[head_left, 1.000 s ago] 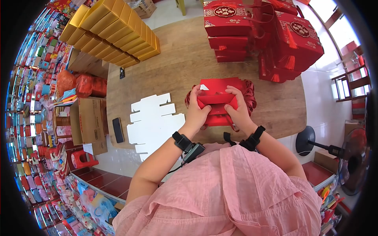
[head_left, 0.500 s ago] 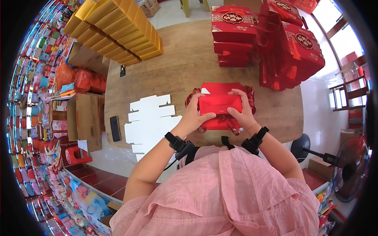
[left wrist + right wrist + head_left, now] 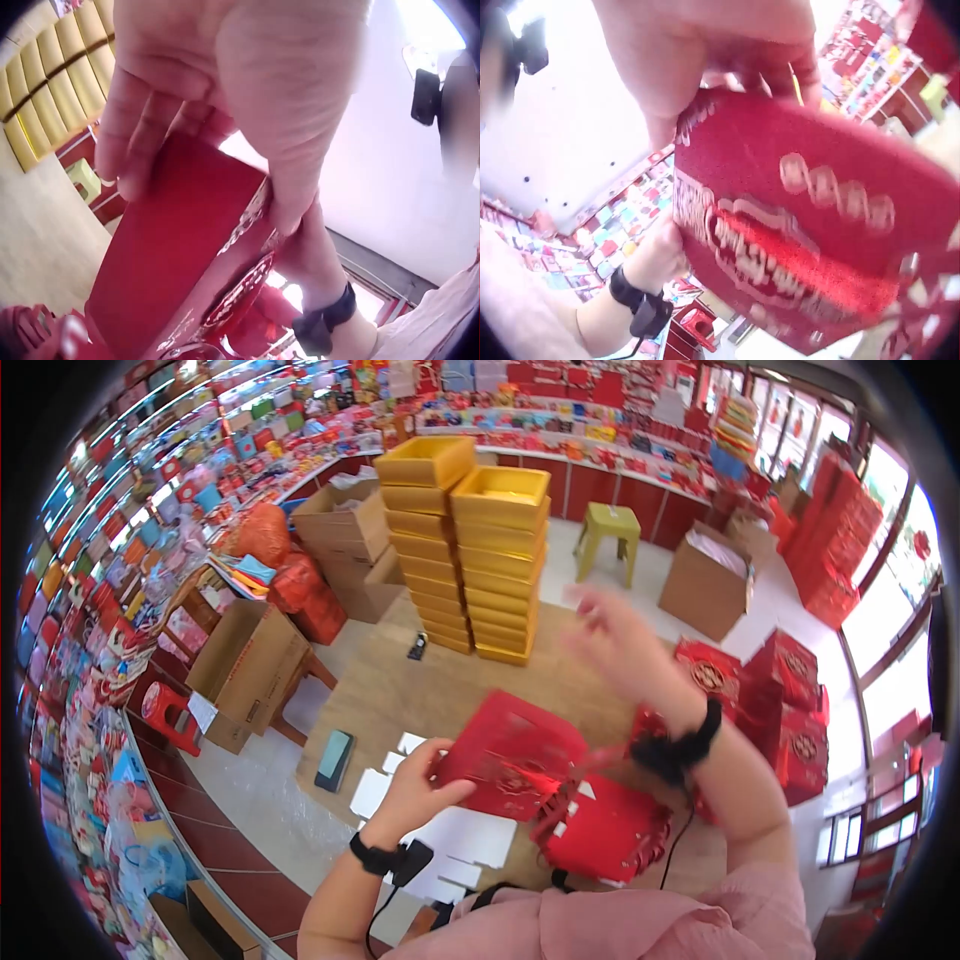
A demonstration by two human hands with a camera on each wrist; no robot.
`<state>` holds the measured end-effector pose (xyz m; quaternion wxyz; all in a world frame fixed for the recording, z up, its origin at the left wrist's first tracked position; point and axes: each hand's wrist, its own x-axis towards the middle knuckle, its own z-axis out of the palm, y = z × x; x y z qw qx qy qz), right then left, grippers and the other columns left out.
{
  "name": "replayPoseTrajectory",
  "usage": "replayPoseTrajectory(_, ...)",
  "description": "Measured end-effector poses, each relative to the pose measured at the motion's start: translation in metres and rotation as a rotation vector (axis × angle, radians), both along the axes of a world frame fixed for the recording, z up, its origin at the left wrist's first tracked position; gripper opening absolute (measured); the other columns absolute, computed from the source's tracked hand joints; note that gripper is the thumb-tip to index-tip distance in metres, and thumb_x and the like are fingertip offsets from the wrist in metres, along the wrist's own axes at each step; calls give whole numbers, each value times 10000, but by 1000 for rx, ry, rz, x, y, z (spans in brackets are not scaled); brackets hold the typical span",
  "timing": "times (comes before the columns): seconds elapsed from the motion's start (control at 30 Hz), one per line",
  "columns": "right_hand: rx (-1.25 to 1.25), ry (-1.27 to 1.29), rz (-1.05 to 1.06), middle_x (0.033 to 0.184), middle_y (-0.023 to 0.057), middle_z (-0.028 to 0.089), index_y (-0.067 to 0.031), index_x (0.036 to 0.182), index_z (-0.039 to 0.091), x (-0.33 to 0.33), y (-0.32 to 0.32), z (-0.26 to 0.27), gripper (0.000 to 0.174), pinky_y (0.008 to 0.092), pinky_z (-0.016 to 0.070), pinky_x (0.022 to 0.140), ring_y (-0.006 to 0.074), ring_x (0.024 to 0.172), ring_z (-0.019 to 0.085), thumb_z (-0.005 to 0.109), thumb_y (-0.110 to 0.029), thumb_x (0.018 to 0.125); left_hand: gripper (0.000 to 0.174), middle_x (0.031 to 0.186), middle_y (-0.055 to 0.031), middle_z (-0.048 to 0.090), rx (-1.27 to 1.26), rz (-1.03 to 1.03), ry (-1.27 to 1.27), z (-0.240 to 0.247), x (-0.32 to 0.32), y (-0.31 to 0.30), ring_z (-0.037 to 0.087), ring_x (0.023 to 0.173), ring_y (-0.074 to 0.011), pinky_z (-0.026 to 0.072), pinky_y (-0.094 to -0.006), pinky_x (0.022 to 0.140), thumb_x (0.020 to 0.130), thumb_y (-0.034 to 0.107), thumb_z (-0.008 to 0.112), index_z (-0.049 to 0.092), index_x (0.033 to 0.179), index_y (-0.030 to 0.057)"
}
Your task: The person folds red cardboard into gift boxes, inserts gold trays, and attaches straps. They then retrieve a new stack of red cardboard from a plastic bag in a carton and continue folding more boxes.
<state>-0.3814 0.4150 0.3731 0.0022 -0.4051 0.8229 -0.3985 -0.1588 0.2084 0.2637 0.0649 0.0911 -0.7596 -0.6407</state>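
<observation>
My left hand (image 3: 415,790) grips the left end of a red gift box (image 3: 510,755), thumb on the near side. The box is tilted above the table, with gold print and a red tassel showing. In the left wrist view the fingers and thumb straddle the box (image 3: 180,232). My right hand (image 3: 630,645), blurred, is raised beyond the box near the gold box trays (image 3: 500,550), fingers loosely bent and holding nothing. In the right wrist view the printed face of the box (image 3: 780,172) overlaps its fingers. Flat red boxes (image 3: 610,835) with ribbon handles lie below.
Gold trays stand in two tall stacks at the table's far side. White cut cardboard (image 3: 470,840) and a phone (image 3: 335,758) lie at the left. Finished red boxes (image 3: 800,710) are piled at the right. A carton (image 3: 250,670) stands left of the table.
Both hands were on the red box; now only the left holds it, lifted and turned up to the left. The right hand has moved away toward the gold trays, and the head view has tilted up.
</observation>
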Motion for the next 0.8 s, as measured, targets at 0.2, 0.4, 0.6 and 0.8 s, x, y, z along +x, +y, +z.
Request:
replayPoseTrajectory(0.2, 261, 377, -232, 1114, 189, 607, -145, 1292, 454, -141, -131, 19, 508, 446, 483, 825, 348, 997, 600, 604, -337, 846, 424, 1048, -92, 625, 656, 277, 140, -15, 40, -61, 639, 791, -180, 550, -344, 641, 966, 382, 414, 460, 1243, 64)
replayPoseTrajectory(0.4, -151, 341, -197, 844, 172, 625, -59, 1000, 562, -95, -70, 22, 193, 408, 470, 731, 356, 847, 604, 538, -223, 900, 469, 1020, -112, 650, 899, 315, 135, -16, 34, -76, 637, 758, -227, 531, -372, 626, 991, 440, 307, 490, 1208, 66)
replayPoseTrajectory(0.6, 127, 512, 77, 775, 107, 550, -52, 890, 573, 46, 76, 40, 126, 381, 397, 714, 292, 717, 508, 632, -126, 806, 478, 980, -106, 660, 897, 181, 85, -17, 10, -58, 640, 726, -228, 534, -374, 621, 986, 458, 311, 528, 1165, 73)
replayPoseTrajectory(0.8, 402, 619, 104, 679, 43, 448, -116, 829, 554, 104, 138, 43, 123, 343, 347, 677, 217, 637, 468, 657, -157, 776, 472, 961, -113, 661, 811, -17, 21, -7, -7, -10, 645, 719, -204, 566, -349, 589, 984, 443, 339, 525, 1157, 45)
